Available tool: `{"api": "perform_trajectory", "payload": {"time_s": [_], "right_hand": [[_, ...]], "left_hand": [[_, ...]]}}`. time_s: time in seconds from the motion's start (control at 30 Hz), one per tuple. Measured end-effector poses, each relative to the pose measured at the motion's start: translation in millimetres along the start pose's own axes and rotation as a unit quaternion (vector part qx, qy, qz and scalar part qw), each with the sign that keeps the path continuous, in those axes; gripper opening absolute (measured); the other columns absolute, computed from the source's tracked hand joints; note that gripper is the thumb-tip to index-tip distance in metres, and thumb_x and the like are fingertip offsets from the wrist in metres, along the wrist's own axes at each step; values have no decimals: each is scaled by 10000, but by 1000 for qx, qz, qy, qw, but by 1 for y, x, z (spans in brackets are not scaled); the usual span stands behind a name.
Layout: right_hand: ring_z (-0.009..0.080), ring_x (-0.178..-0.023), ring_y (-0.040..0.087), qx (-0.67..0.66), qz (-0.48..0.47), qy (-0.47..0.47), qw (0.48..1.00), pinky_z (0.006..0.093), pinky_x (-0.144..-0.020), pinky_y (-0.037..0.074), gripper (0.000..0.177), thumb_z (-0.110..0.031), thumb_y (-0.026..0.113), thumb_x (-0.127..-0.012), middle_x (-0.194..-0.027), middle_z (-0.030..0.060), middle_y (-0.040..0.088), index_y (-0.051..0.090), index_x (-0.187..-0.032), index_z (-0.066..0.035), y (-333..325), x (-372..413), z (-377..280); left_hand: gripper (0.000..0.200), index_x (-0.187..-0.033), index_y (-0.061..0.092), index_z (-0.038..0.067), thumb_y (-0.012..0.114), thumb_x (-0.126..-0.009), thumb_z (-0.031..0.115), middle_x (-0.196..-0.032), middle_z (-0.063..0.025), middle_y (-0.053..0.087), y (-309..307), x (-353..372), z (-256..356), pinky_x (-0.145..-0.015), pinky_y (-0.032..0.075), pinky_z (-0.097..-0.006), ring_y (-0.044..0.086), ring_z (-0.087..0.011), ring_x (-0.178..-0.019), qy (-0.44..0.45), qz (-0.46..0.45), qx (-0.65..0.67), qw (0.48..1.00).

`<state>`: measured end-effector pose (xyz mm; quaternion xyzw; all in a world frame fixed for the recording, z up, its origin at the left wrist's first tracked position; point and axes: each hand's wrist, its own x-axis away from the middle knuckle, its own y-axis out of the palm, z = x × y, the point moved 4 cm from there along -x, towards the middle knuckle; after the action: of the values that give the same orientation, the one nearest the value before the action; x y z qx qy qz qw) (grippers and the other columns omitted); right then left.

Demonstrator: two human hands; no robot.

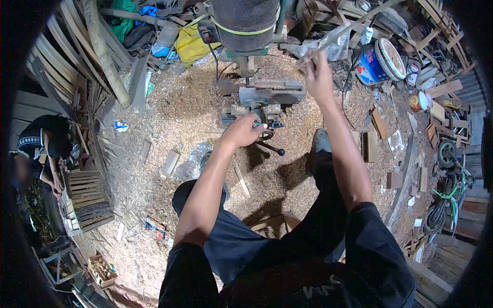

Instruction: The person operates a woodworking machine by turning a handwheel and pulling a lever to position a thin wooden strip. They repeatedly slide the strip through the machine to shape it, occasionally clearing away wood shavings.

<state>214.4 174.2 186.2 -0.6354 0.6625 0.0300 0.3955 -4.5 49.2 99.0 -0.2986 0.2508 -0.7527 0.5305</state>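
A drilling or mortising machine with a dark cylindrical body [244, 25] stands ahead, its metal vise [272, 96] below. My left hand [245, 131] is wrapped round the handwheel [266, 134] at the front of the machine. Just below and right of it, a lever with a black knob [281, 152] sticks out. To the right of the vise, my right hand [317, 77] is raised, its fingers closed on a thin wooden stick [336, 37] that slants up to the right.
Wood shavings cover the floor [154, 123]. A white and blue bucket [380, 61] lies at the upper right, a yellow cloth [196, 45] at the upper left. Another person [46, 138] is at the far left beside stacked slats [87, 195]. A small green bike [452, 190] stands right.
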Motion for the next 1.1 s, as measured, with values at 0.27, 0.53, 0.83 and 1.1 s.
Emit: {"api": "perform_trajectory", "payload": {"time_s": [0.27,0.53,0.83,1.1], "right_hand": [[245,-832,664,-49,-1,14,999,337,-742,538,285,114,460,-921,-889,122,626,423,-1152,-48,65,43,65],[265,-836,690,-124,28,59,990,372,-689,527,188,44,490,-950,-931,172,667,455,-1117,-37,13,12,31],[300,-874,691,70,-69,90,991,392,-728,524,318,79,509,-871,-897,165,662,460,-1152,-63,-3,15,47],[273,-972,696,41,-61,1,997,340,-785,527,357,114,502,-877,-1028,157,700,467,-1177,-77,11,23,24]], "left_hand": [[349,-1046,632,3,633,-899,320,-963,-215,695,5,-3,1,-800,521,-428,681,-360,-889,34,-9,-14,999],[322,-1023,645,13,640,-894,307,-969,-217,696,3,-4,-1,-791,522,-438,680,-359,-892,12,-10,9,1000],[326,-1026,637,9,640,-900,310,-952,-208,699,8,-6,-4,-783,523,-435,685,-346,-871,16,-15,21,1000],[357,-1046,640,31,648,-896,355,-963,-220,688,8,-6,5,-776,516,-438,679,-342,-889,20,-28,-13,999]]}}
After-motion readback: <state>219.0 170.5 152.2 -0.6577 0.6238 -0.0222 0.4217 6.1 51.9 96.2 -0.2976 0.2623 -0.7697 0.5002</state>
